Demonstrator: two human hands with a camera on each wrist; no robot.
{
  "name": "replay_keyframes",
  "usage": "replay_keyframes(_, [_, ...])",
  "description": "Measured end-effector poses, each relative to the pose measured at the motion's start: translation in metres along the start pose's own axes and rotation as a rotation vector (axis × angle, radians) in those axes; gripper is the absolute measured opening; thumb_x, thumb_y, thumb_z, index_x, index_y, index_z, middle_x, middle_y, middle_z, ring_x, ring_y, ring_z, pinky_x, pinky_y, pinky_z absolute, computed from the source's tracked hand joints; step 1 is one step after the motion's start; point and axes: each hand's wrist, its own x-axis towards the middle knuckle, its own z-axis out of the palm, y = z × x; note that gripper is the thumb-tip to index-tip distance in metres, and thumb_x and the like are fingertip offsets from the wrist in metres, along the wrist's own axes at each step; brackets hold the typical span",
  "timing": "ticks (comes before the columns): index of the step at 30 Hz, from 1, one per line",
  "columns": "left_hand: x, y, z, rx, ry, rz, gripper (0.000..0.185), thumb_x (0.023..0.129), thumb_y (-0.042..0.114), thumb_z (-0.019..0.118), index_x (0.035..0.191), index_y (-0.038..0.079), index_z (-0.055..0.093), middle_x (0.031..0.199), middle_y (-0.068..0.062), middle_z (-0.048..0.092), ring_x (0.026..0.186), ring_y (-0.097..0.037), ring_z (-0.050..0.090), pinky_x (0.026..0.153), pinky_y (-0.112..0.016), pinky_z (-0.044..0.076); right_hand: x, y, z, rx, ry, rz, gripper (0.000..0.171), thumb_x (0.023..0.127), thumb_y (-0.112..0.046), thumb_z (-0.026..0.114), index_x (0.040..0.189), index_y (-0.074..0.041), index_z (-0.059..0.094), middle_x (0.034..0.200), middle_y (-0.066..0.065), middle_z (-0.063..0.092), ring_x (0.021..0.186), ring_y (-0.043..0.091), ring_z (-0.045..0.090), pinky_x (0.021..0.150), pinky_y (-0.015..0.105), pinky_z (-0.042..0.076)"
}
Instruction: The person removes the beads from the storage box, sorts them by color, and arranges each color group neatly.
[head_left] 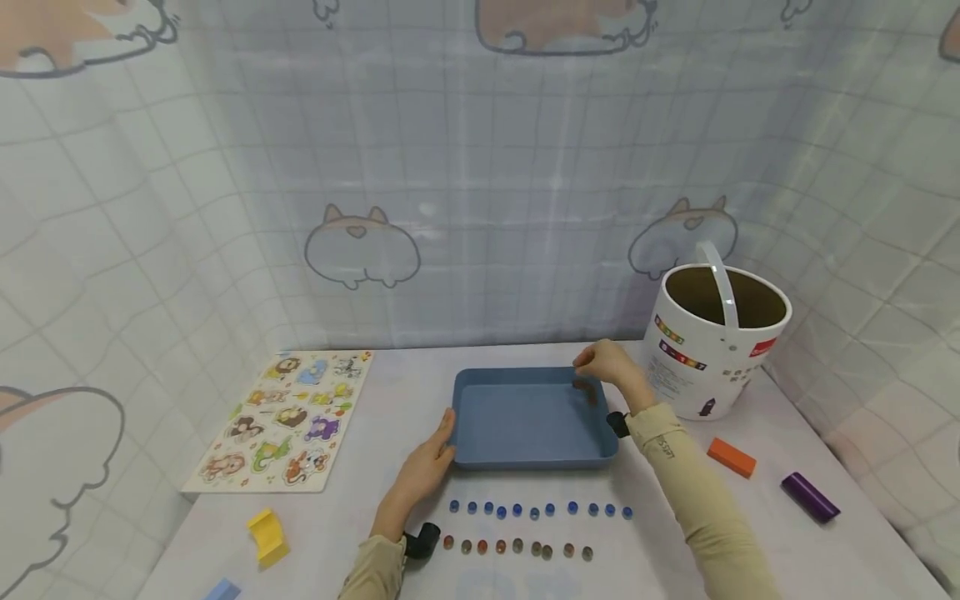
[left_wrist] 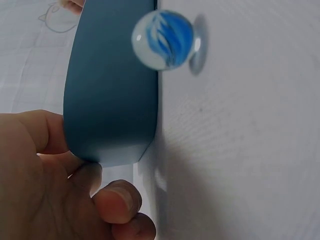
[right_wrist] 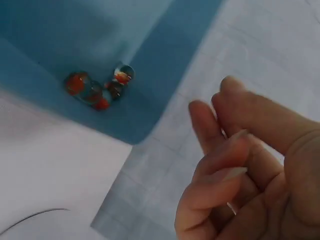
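Note:
A blue-grey rectangular tray (head_left: pixel 534 421) lies flat on the table. Against its left side rest the fingers of my left hand (head_left: pixel 423 471); in the left wrist view they touch the outer wall, beside a clear marble with blue swirls (left_wrist: pixel 163 40). My right hand (head_left: pixel 611 367) hovers at the far right corner, fingers loosely bent, and the right wrist view shows nothing between them. Several orange-and-clear marbles (right_wrist: pixel 77 84) are gathered inside that corner. In front of the tray run a row of blue marbles (head_left: pixel 517 509) and a row of reddish and brownish marbles (head_left: pixel 482 547).
A white bucket with a handle (head_left: pixel 693 358) stands at the back right. Near it lie an orange block (head_left: pixel 731 457) and a purple block (head_left: pixel 810 497). To the left are an animal puzzle board (head_left: pixel 288 421), a yellow curved block (head_left: pixel 267 537) and a light-blue block (head_left: pixel 222 591).

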Motion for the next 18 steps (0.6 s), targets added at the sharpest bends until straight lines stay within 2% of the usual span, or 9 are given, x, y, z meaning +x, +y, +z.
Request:
replay_keyframes(3, [0.001, -0.001, 0.001, 0.0, 0.005, -0.001, 0.058, 0.1, 0.013, 0.042, 0.154, 0.007, 0.021, 0.161, -0.01, 0.02, 0.148, -0.029, 0.025, 0.12, -0.048, 0.023, 0.005, -0.007, 0.011, -0.099, 0.032, 0.025, 0.021, 0.083, -0.01, 0.072, 0.102, -0.002, 0.075, 0.104, 0.015, 0.073, 0.089, 0.028, 0.068, 0.077, 0.041, 0.056])
replay_keyframes(6, [0.001, -0.001, 0.003, -0.004, -0.004, -0.001, 0.058, 0.1, 0.013, 0.042, 0.154, 0.006, 0.021, 0.161, -0.011, 0.019, 0.148, -0.029, 0.025, 0.12, -0.049, 0.023, 0.005, -0.006, 0.022, -0.139, 0.065, 0.059, 0.02, 0.081, -0.007, 0.073, 0.1, -0.002, 0.076, 0.101, 0.015, 0.074, 0.081, 0.024, 0.067, 0.07, 0.036, 0.055])
replay_keyframes(10, [-0.001, -0.001, 0.005, 0.005, -0.007, 0.001, 0.058, 0.099, 0.014, 0.042, 0.153, 0.005, 0.022, 0.161, -0.01, 0.02, 0.147, -0.03, 0.026, 0.119, -0.049, 0.025, 0.004, 0.001, 0.035, -0.077, 0.071, 0.116, 0.022, 0.081, -0.003, 0.072, 0.103, 0.001, 0.074, 0.102, 0.019, 0.072, 0.067, 0.02, 0.066, 0.058, 0.029, 0.054])
replay_keyframes(13, [-0.002, 0.0, 0.003, 0.013, 0.0, -0.012, 0.058, 0.099, 0.015, 0.043, 0.153, 0.007, 0.022, 0.161, -0.009, 0.021, 0.147, -0.029, 0.027, 0.119, -0.049, 0.025, 0.006, 0.004, 0.043, -0.049, 0.089, 0.122, 0.021, 0.081, 0.0, 0.072, 0.102, 0.004, 0.073, 0.1, 0.022, 0.072, 0.057, 0.02, 0.065, 0.05, 0.027, 0.054])
replay_keyframes(15, [-0.002, 0.0, 0.002, 0.012, 0.004, -0.015, 0.058, 0.099, 0.015, 0.042, 0.154, 0.007, 0.022, 0.161, -0.009, 0.021, 0.147, -0.029, 0.026, 0.119, -0.049, 0.024, 0.008, 0.004, 0.048, -0.094, 0.123, 0.097, 0.019, 0.079, 0.001, 0.072, 0.097, 0.003, 0.075, 0.097, 0.021, 0.072, 0.058, 0.021, 0.066, 0.051, 0.028, 0.054])
replay_keyframes(18, [-0.002, 0.001, 0.001, 0.009, 0.009, -0.012, 0.058, 0.1, 0.014, 0.042, 0.154, 0.007, 0.022, 0.161, -0.01, 0.021, 0.147, -0.03, 0.026, 0.119, -0.049, 0.024, 0.013, 0.004, 0.053, -0.19, 0.174, 0.068, 0.014, 0.076, 0.002, 0.073, 0.089, -0.001, 0.076, 0.094, 0.018, 0.073, 0.07, 0.028, 0.068, 0.06, 0.035, 0.058])
